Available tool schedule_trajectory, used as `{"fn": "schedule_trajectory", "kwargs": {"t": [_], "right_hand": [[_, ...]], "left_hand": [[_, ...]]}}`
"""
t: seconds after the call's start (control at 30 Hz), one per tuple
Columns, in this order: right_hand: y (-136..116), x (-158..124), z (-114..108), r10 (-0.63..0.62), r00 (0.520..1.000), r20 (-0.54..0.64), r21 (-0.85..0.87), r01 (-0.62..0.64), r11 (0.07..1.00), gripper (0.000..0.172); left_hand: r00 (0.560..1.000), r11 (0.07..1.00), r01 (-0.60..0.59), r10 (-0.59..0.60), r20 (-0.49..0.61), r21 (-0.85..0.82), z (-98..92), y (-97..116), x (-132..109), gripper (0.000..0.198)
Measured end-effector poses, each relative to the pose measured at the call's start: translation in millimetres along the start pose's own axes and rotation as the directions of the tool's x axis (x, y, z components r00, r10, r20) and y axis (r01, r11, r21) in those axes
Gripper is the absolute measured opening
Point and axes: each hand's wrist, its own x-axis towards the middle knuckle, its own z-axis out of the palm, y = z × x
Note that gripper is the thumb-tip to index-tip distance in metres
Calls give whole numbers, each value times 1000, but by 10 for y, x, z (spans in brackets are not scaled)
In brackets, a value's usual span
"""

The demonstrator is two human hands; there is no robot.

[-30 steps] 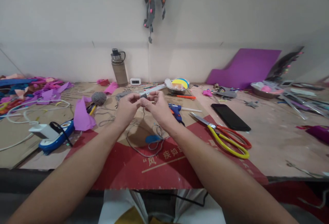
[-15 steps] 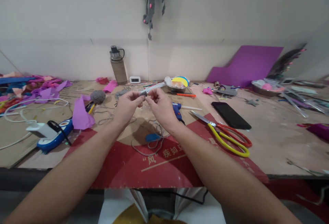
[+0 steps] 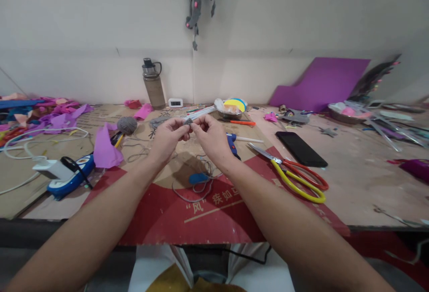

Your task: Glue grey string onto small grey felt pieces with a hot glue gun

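Between the fingertips of both hands is a small grey piece, held above the middle of the table. My left hand pinches it from the left, and my right hand pinches it from the right. Below the hands, loose grey yarn lies in loops around a small blue piece on the red and brown cardboard. A blue glue gun with a white stick lies just right of my right hand, partly hidden by it.
Scissors and a black phone lie at the right. A grey yarn ball, purple felt and a blue power strip are at the left. A bottle stands by the wall.
The fingertips have shifted slightly around the small grey piece, and more of its rounded face shows. The camera view has moved a little.
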Motion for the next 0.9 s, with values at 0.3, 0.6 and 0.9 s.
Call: {"fn": "schedule_trajectory", "kwargs": {"t": [0.3,0.6,0.9], "right_hand": [[-6,15,-7,44,999,-11,0,-44,999,11],[-37,8,-18,96,995,-8,2,-96,995,9],[5,-4,-7,-54,998,-11,-19,54,998,9]], "left_hand": [[999,997,-38,36,24,71,-6,-34,3,8],[995,990,-77,69,68,121,-28,-7,-7,9],[1000,1000,12,-12,17,-10,-2,-2,8,13]]}}
